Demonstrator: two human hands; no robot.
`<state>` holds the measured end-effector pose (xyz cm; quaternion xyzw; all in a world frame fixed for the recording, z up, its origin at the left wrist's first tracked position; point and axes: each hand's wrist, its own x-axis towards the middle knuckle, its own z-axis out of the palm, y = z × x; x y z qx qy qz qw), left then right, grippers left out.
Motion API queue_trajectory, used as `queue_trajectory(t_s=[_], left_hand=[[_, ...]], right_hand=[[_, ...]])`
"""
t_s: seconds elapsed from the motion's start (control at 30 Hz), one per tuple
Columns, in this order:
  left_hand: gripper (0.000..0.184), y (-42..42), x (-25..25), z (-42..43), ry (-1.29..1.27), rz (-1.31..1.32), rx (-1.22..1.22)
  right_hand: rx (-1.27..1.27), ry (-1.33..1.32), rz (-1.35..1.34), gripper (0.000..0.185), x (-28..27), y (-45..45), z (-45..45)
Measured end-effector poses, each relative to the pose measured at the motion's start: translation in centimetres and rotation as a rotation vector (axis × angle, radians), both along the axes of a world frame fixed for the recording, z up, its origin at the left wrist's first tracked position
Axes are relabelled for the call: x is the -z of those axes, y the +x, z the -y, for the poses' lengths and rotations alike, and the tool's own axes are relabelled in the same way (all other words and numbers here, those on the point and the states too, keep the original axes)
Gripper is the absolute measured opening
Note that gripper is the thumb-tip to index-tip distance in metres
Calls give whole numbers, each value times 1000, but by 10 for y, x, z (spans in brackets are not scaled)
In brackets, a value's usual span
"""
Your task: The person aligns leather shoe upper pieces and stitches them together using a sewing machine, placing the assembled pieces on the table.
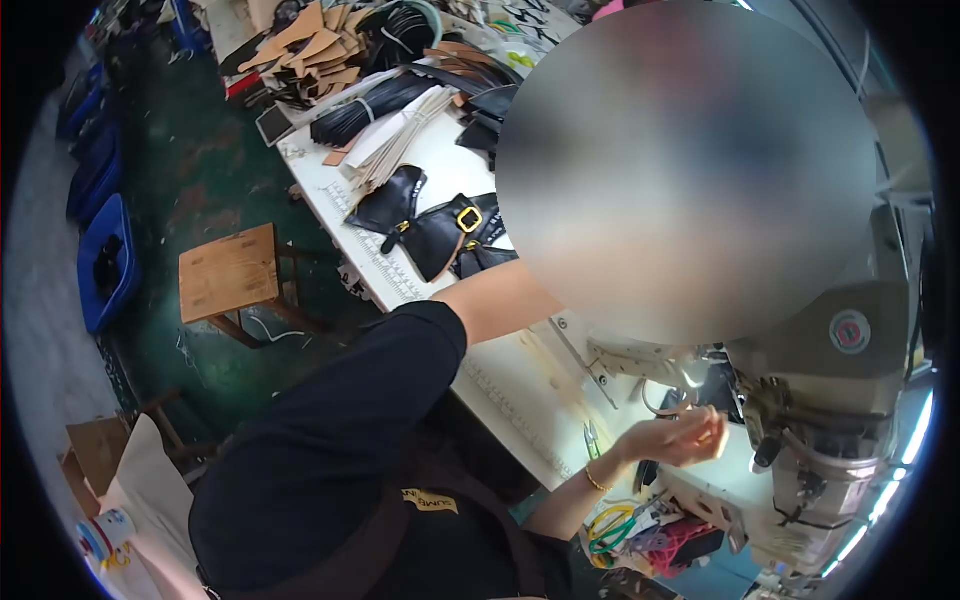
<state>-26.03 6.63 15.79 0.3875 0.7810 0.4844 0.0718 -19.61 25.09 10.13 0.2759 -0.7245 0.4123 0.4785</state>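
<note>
My left arm (497, 300), in a dark sleeve, reaches across the white table (500, 385). A large blurred disc covers my left hand, so its fingers and anything in them are hidden. My right hand (678, 437), with a thin bracelet at the wrist, is raised beside the head of a sewing machine (815, 415). Its fingers are curled together, and I cannot make out whether something small is between them. Dark material (722, 388) lies just beyond it, by the machine. Small green-handled snips (592, 441) lie on the table near my right wrist.
Black leather pieces with a gold buckle (469, 219) lie near the ruler-marked edge. Behind them are bundled strips (405, 138) and a heap of tan pieces (310, 58). A wooden stool (230, 272) and a blue basket (107, 265) stand on the floor. Scissors (612, 530) sit among clutter below.
</note>
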Motion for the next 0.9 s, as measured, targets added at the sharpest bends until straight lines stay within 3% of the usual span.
queue_trajectory(t_s=[0.13,0.3,0.37,0.47,0.53,0.63,0.73,0.8,0.9], left_hand=[[38,24,-10,1,-161,-138,-221],[37,44,-5,-11,-327,-353,-485],[46,39,-11,-9,-296,-198,-344],[35,38,-5,0,-78,89,-273],[32,37,1,2,-18,156,-250],[31,43,-8,3,-144,133,-339],[33,52,-18,-3,-80,212,-321],[35,43,-1,-2,-84,141,-405],[35,43,-2,4,-169,112,-407]], right_hand=[[24,-174,169,22,-7,6,-3],[26,-379,189,23,-4,4,-10],[9,-231,267,26,-14,8,-6],[-62,-233,231,25,-10,5,-6],[-134,-255,242,14,-6,-2,-6],[-103,-273,416,16,2,8,-5],[-86,-393,301,13,13,17,-4],[-338,-413,804,9,2,30,0],[-377,-584,794,19,-7,32,23]])
